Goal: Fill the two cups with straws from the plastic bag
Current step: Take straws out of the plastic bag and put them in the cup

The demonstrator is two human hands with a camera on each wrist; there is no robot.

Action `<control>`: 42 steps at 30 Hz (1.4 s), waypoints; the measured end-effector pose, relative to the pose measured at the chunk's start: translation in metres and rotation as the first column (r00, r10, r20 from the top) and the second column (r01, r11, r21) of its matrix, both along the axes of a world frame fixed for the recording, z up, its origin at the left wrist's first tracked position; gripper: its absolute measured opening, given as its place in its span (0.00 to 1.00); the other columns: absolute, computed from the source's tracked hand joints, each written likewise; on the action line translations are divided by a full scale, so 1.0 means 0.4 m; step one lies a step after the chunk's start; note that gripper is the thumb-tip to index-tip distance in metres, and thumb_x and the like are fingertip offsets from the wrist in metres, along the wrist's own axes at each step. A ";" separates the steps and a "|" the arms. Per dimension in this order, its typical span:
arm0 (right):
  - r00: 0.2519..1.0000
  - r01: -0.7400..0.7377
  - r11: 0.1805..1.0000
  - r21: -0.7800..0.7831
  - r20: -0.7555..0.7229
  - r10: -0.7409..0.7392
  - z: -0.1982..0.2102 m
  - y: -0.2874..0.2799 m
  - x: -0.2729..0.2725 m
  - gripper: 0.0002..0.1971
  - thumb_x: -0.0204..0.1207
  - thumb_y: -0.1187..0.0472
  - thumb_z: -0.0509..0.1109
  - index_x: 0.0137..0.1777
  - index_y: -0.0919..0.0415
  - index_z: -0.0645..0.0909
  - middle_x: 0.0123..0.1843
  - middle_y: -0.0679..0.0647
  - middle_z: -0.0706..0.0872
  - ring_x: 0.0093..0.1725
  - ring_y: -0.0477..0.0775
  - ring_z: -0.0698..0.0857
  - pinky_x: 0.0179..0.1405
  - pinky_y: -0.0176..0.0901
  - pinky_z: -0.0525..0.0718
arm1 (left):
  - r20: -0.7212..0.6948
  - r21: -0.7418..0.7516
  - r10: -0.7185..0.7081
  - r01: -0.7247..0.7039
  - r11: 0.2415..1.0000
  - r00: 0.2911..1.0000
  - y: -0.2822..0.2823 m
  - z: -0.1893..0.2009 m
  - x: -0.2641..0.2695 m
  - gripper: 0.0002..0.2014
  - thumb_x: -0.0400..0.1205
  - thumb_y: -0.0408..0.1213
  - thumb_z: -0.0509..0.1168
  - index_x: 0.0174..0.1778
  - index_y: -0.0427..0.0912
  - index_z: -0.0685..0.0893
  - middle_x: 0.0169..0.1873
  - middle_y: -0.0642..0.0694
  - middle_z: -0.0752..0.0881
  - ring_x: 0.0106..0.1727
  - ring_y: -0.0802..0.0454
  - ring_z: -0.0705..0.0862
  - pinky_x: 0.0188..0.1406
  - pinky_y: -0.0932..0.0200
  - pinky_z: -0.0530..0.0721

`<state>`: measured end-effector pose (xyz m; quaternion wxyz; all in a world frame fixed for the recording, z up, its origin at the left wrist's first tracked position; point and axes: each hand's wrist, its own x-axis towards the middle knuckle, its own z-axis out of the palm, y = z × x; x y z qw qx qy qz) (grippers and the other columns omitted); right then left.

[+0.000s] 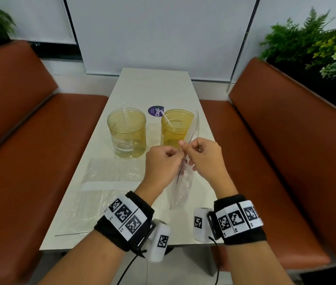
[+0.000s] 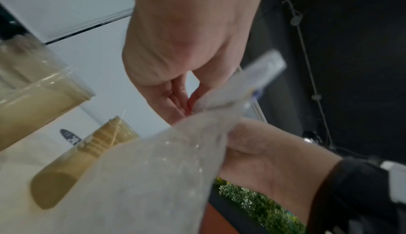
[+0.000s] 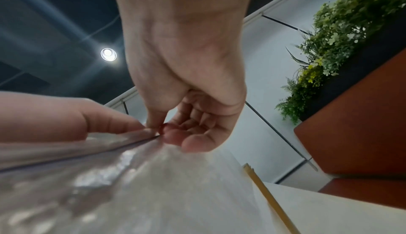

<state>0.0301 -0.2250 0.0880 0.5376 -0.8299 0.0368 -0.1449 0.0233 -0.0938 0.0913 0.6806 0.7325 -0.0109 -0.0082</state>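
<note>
Your left hand (image 1: 164, 161) and right hand (image 1: 202, 156) meet above the white worktop (image 1: 154, 87), both pinching the top edge of the clear plastic bag (image 1: 180, 188), fingers curled onto its seal strip. The bag hangs upright between your hands, its lower end near the worktop. At 12 o'clock from your hands stand two clear plastic cups of yellow liquid: the left cup (image 1: 127, 133) and the right cup (image 1: 174, 128), each holding one translucent straw (image 1: 125, 116). A second clear flat plastic bag (image 1: 105, 188) lies on the worktop at 9 o'clock.
</note>
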 end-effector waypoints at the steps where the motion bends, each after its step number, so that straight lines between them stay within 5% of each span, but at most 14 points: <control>1: 1.000 -0.022 1.000 -0.013 0.000 0.022 -0.003 0.000 0.004 0.21 0.79 0.49 0.77 0.36 0.67 0.81 0.26 0.53 0.83 0.22 0.43 0.81 0.29 0.49 0.85 | -0.009 0.002 0.005 -0.005 1.000 1.000 -0.002 0.003 0.001 0.14 0.82 0.32 0.70 0.30 0.32 0.88 0.29 0.32 0.89 0.28 0.41 0.87 0.34 0.42 0.93; 5: 0.998 -0.059 0.996 -0.073 0.011 0.060 -0.011 0.002 0.019 0.19 0.85 0.49 0.69 0.36 0.60 0.79 0.26 0.52 0.81 0.26 0.48 0.78 0.29 0.45 0.80 | -0.043 0.010 0.023 -0.023 1.000 0.999 -0.009 0.011 0.016 0.14 0.79 0.32 0.70 0.26 0.36 0.87 0.25 0.36 0.89 0.28 0.40 0.89 0.38 0.37 0.93; 9: 0.995 -0.099 0.988 -0.121 -0.039 0.095 -0.010 -0.002 0.028 0.17 0.89 0.50 0.63 0.38 0.53 0.75 0.32 0.54 0.82 0.31 0.52 0.79 0.32 0.51 0.81 | -0.035 0.060 0.021 -0.019 0.998 0.999 -0.010 0.008 0.029 0.12 0.81 0.36 0.71 0.33 0.32 0.88 0.30 0.36 0.91 0.35 0.35 0.92 0.40 0.35 0.93; 12: 0.981 -0.169 0.978 -0.120 -0.114 0.155 0.004 -0.016 0.022 0.13 0.90 0.53 0.61 0.43 0.54 0.76 0.35 0.54 0.83 0.31 0.51 0.81 0.26 0.44 0.85 | -0.074 0.060 -0.019 0.023 0.998 0.997 -0.005 0.014 0.032 0.13 0.83 0.36 0.70 0.35 0.33 0.88 0.32 0.37 0.92 0.36 0.35 0.92 0.38 0.41 0.94; 17: 0.972 -0.217 0.967 -0.135 -0.119 0.201 0.022 -0.013 0.012 0.10 0.91 0.57 0.58 0.49 0.58 0.76 0.39 0.55 0.83 0.36 0.51 0.84 0.28 0.43 0.89 | -0.198 -0.056 -0.038 0.027 0.998 0.979 -0.007 0.033 0.030 0.12 0.83 0.31 0.67 0.32 0.39 0.86 0.25 0.46 0.87 0.27 0.52 0.87 0.27 0.57 0.87; 23: 0.968 -0.204 0.978 0.033 -0.144 0.207 0.031 -0.017 -0.002 0.12 0.92 0.59 0.56 0.47 0.60 0.76 0.40 0.62 0.85 0.38 0.57 0.86 0.30 0.46 0.90 | -0.175 -0.115 -0.115 0.095 0.989 0.978 0.006 0.049 0.019 0.09 0.83 0.33 0.73 0.46 0.29 0.90 0.34 0.40 0.93 0.33 0.48 0.93 0.31 0.56 0.91; 31: 0.973 -0.098 0.978 0.183 -0.188 0.133 0.056 -0.018 -0.032 0.11 0.79 0.58 0.78 0.48 0.68 0.88 0.42 0.61 0.91 0.41 0.58 0.93 0.39 0.48 0.94 | -0.233 -0.112 -0.099 0.074 0.991 0.967 0.021 0.052 0.027 0.07 0.85 0.29 0.68 0.45 0.34 0.91 0.30 0.45 0.92 0.32 0.53 0.92 0.31 0.57 0.91; 35: 0.986 -0.060 0.995 0.078 -0.154 0.071 0.060 -0.016 -0.030 0.04 0.79 0.65 0.76 0.44 0.65 0.91 0.38 0.60 0.93 0.40 0.56 0.94 0.35 0.43 0.93 | -0.275 -0.149 -0.052 0.011 0.989 0.960 0.015 0.050 0.020 0.05 0.84 0.29 0.69 0.47 0.32 0.91 0.35 0.41 0.92 0.32 0.50 0.93 0.31 0.57 0.91; 40: 0.998 0.040 0.987 -0.156 -0.038 -0.047 0.050 0.025 -0.022 0.08 0.74 0.63 0.74 0.34 0.58 0.82 0.32 0.53 0.87 0.34 0.59 0.91 0.36 0.58 0.93 | -0.210 -0.081 0.041 -0.059 0.995 0.977 -0.001 0.060 0.010 0.10 0.81 0.23 0.65 0.35 0.34 0.85 0.29 0.40 0.89 0.25 0.50 0.89 0.24 0.58 0.88; 42: 0.995 0.094 0.957 -0.274 -0.002 -0.099 0.048 0.036 -0.021 0.11 0.74 0.62 0.71 0.32 0.60 0.76 0.30 0.53 0.82 0.30 0.56 0.84 0.34 0.50 0.89 | -0.158 -0.015 0.089 -0.093 0.996 0.983 -0.001 0.059 0.011 0.07 0.81 0.23 0.66 0.37 0.32 0.84 0.31 0.38 0.88 0.25 0.50 0.88 0.24 0.58 0.88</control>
